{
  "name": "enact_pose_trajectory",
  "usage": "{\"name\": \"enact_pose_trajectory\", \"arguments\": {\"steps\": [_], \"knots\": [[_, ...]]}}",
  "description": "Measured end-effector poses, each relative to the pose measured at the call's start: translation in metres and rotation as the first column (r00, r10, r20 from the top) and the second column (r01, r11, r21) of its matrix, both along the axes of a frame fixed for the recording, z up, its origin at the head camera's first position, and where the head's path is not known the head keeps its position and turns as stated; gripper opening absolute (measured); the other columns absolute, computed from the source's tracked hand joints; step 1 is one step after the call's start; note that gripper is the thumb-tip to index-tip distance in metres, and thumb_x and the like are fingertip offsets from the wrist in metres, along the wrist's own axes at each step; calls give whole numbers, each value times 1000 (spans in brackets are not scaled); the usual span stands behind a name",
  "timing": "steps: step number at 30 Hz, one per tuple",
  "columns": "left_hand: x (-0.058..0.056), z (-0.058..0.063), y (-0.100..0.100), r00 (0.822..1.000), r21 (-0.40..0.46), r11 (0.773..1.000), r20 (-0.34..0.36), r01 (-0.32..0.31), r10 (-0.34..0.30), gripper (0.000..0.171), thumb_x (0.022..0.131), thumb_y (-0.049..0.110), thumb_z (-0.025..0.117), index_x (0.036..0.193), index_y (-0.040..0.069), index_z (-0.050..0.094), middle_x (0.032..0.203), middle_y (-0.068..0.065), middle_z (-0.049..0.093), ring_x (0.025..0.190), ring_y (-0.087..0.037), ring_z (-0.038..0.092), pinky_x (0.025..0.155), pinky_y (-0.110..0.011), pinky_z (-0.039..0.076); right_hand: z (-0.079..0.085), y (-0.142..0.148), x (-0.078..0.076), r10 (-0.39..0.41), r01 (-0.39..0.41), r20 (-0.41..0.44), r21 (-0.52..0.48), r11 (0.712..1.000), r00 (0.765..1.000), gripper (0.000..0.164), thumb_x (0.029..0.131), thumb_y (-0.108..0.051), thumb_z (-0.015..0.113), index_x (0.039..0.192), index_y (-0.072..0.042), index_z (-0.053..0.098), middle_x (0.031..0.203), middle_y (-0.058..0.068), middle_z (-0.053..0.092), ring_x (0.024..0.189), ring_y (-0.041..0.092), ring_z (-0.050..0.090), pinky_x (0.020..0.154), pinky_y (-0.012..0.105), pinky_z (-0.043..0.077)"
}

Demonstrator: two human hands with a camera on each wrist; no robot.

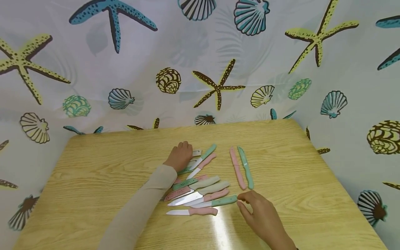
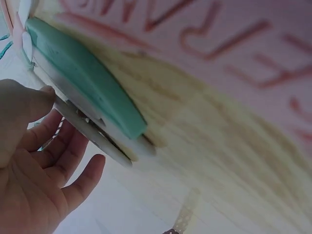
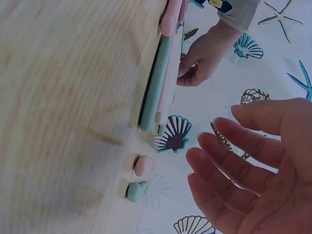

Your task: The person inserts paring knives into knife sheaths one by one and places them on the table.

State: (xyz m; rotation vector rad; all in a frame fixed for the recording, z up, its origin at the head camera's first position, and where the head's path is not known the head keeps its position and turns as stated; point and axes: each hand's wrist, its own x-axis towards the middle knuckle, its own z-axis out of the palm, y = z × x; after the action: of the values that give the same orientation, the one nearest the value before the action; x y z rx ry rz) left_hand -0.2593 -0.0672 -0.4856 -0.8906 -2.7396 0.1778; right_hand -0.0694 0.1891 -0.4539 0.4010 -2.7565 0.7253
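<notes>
My left hand (image 1: 179, 157) is at the far end of the knife group. In the left wrist view its thumb and fingers pinch a whitish slotted piece (image 2: 109, 150), which looks like a peeler. A green sheath (image 2: 87, 73) lies right beside that piece. My right hand (image 1: 262, 217) holds nothing; its fingers are loosely bent near the butt of a green-handled knife (image 1: 223, 200). Next to that knife lie a pink-handled knife (image 1: 203, 211) and cream-handled knives (image 1: 215, 187), some in green or pink sheaths (image 1: 179, 192). A green-handled knife (image 1: 209, 151) points away beyond them.
A pink knife (image 1: 238, 170) and a green knife (image 1: 245, 168) lie side by side, apart from the group on the right. All rest on a wooden table (image 1: 297, 166). A sea-patterned cloth (image 1: 140, 69) hangs behind and beside it.
</notes>
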Motion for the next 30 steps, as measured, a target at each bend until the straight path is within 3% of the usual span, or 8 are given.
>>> {"name": "enact_pose_trajectory", "arguments": {"steps": [6,9,14,16,22,27,30], "knots": [[-5,-1,-4,993,36,999,115,-32,28,19,97,18,51,99,-1,53,86,-12,51,74,-23,50,61,-35,48,0,-1,0,17,-15,58,-36,999,998,13,79,-11,73,91,-12,67,88,-8,62,80,11,59,68,26,50],[-7,0,-8,977,133,990,213,-54,24,25,98,16,47,111,-4,54,96,-15,53,82,-24,52,65,-35,49,2,-2,-2,37,-35,50,-48,998,998,17,76,-8,75,91,-11,67,88,-5,63,80,14,60,69,29,51],[-4,3,-18,932,363,925,362,-114,-27,34,100,16,42,126,-4,49,111,-16,48,92,-22,52,76,-33,48,6,-5,-11,60,-59,59,-23,998,996,19,74,-8,75,92,-10,68,90,-3,63,82,14,60,69,28,50],[0,6,-23,928,420,901,368,-109,-60,35,100,17,41,129,-4,47,112,-16,47,93,-19,52,78,-32,47,8,-8,-17,80,-79,57,-7,997,995,17,75,-9,75,92,-9,69,90,-2,64,81,14,59,67,27,49],[18,17,-39,938,505,863,313,-34,-146,36,101,21,41,129,-1,46,112,-12,46,88,-14,51,75,-28,46,9,-23,-42,156,-157,17,60,986,988,17,75,-7,76,91,-6,69,88,0,63,76,14,58,62,27,49],[37,27,-54,938,563,825,309,-49,-155,34,100,19,43,127,0,47,111,-10,47,83,-12,49,71,-27,46,3,-48,-67,249,-250,26,111,962,968,18,73,-1,74,90,-5,69,90,1,62,79,15,57,64,26,49],[46,31,-59,936,578,815,308,-44,-168,34,100,20,43,127,0,47,111,-9,48,84,-11,49,72,-27,46,-3,-61,-80,315,-314,24,173,933,949,16,75,-1,72,90,-6,70,88,1,61,79,16,57,66,25,49]]}}
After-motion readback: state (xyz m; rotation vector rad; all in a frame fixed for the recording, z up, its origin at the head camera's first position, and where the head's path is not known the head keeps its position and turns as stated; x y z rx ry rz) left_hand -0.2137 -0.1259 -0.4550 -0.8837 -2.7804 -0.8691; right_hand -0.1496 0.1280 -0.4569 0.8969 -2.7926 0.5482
